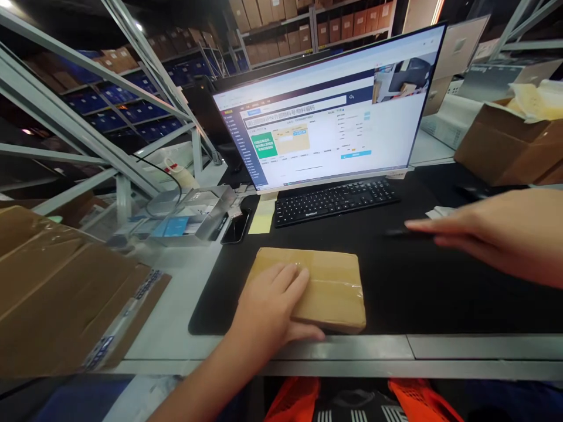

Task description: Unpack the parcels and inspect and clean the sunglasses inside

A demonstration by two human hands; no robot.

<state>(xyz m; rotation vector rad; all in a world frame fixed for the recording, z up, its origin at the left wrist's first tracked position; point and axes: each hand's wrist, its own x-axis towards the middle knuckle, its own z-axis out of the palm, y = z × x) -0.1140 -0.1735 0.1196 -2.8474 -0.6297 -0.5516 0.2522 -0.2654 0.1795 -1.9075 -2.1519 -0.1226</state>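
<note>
Taped brown parcel (325, 287) laid flat on black mat (417, 281), near edge of counter (176, 328). Left hand (268, 305) rested on its left end, fingers flat, slightly spread, thumb against near side. Right hand (492, 234) held over mat at right, blurred, fingers straight, pressed together. Keyboard (334, 200) and monitor (329, 111) set beyond parcel. Phone (236, 227) and yellow sticky notes (261, 221) placed far left. Open carton (57, 293) crowded in at near left.

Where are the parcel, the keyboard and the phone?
Parcel (334, 287), head view, on its bare taped top.
Keyboard (336, 200), head view, on the middle keys.
Phone (236, 227), head view, on its dark screen.
</note>
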